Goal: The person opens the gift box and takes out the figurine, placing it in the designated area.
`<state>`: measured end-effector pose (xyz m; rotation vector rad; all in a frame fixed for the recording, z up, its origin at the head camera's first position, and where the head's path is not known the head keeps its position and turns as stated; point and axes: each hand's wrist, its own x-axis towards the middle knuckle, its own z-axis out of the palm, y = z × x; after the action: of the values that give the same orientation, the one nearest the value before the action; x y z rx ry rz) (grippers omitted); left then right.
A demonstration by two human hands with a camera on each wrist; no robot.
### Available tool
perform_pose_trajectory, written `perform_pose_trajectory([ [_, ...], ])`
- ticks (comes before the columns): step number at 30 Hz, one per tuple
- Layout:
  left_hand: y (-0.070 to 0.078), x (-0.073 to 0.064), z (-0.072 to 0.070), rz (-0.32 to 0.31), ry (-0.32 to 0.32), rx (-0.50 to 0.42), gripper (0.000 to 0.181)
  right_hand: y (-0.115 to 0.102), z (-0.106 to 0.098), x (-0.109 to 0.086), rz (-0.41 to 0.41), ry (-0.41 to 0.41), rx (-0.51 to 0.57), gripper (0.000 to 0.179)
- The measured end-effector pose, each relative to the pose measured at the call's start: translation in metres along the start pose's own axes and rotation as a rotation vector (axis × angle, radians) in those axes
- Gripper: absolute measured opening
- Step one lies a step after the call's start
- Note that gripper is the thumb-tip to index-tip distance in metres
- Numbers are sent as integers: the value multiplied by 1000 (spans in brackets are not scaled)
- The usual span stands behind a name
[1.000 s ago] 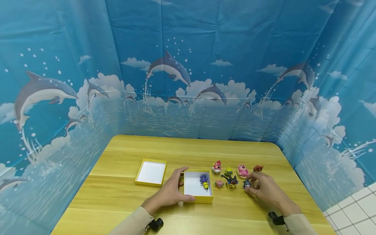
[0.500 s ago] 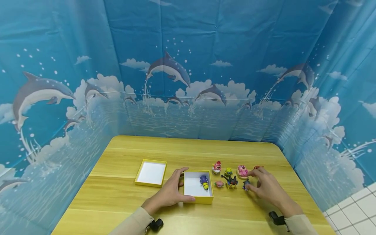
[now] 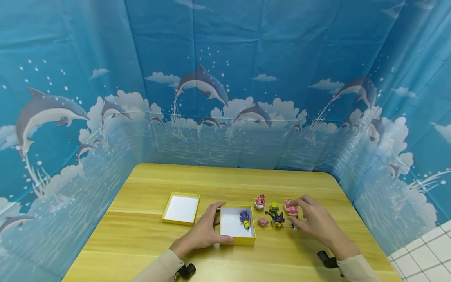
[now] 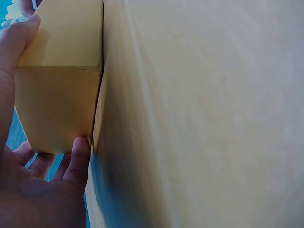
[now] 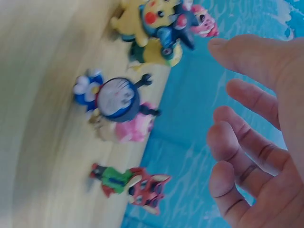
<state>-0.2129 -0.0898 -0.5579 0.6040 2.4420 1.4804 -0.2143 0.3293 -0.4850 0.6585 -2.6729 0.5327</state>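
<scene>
My left hand (image 3: pixel 202 231) grips a yellow box (image 3: pixel 237 241) with a white inside, thumb at its near side and fingers at the far side. A purple-and-yellow figurine (image 3: pixel 244 220) lies in the box. My right hand (image 3: pixel 318 223) hovers over the figurines at the right, its loosely bent fingers holding nothing. Below it, a blue cat figurine (image 5: pixel 116 97) stands upright, partly hidden in the head view. Near that are a pink bear figurine (image 3: pixel 291 210), a red fox figurine (image 5: pixel 147 189) in green and a Pikachu figurine (image 5: pixel 159 21) with a dark-eared hood.
A shallow yellow lid (image 3: pixel 181 207) lies left of the box, white inside up. Beside the box are a red-topped pink figurine (image 3: pixel 260 202), a yellow-green figurine (image 3: pixel 274 207) and a small pink piece (image 3: pixel 262 222). A dolphin-print curtain (image 3: pixel 225 141) surrounds the wooden table (image 3: pixel 141 243).
My right hand has let go of the blue cat figurine and lifted slightly off it. The figurine now stands upright. My left hand and the box have stayed in place.
</scene>
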Motion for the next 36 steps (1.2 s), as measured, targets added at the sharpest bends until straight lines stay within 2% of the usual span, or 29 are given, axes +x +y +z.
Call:
perform_pose_trajectory([
  [7, -1, 0, 0, 2, 4, 16, 125, -15, 0, 14, -129, 18, -61, 38],
  [22, 0, 0, 0, 7, 8, 21, 125, -52, 11, 48, -359, 18, -44, 41],
  [28, 0, -1, 2, 5, 15, 30, 126, -63, 18, 55, -392, -55, -27, 39],
  [32, 0, -2, 2, 8, 12, 29, 124, -72, 20, 61, -368, -151, -14, 39],
  [36, 1, -1, 0, 14, 1, -13, 124, -81, 23, 68, -349, -245, -25, 39],
])
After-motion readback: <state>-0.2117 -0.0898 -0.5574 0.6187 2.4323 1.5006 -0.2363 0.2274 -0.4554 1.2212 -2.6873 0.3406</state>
